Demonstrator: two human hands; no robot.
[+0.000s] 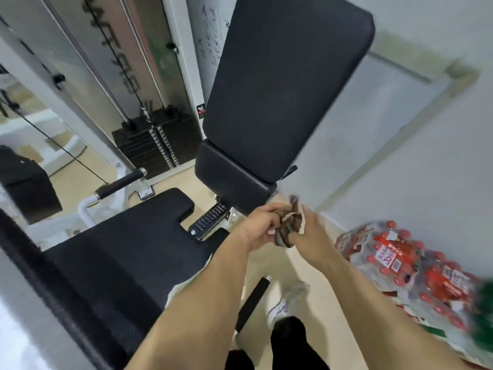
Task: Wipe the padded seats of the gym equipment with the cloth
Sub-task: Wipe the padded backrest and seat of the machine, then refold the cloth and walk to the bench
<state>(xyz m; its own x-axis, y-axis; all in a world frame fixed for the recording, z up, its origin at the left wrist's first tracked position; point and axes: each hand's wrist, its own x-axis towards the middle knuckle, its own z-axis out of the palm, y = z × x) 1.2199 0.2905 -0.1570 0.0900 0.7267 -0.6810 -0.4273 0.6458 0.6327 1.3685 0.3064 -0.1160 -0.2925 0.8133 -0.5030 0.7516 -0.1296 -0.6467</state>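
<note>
A small brown cloth is bunched between both hands in the middle of the head view. My left hand grips it from the left and my right hand holds it from the right, fingers partly spread. Just above the hands stands an inclined bench with a black padded seat and a long black back pad. A flat black padded platform lies to the lower left. The cloth touches no pad.
A black weight stack with cables and a mirror stands at the back left. Shrink-wrapped packs of red-capped bottles lie on the floor at right, against a white wall. A black bar and my shoe are on the beige floor below.
</note>
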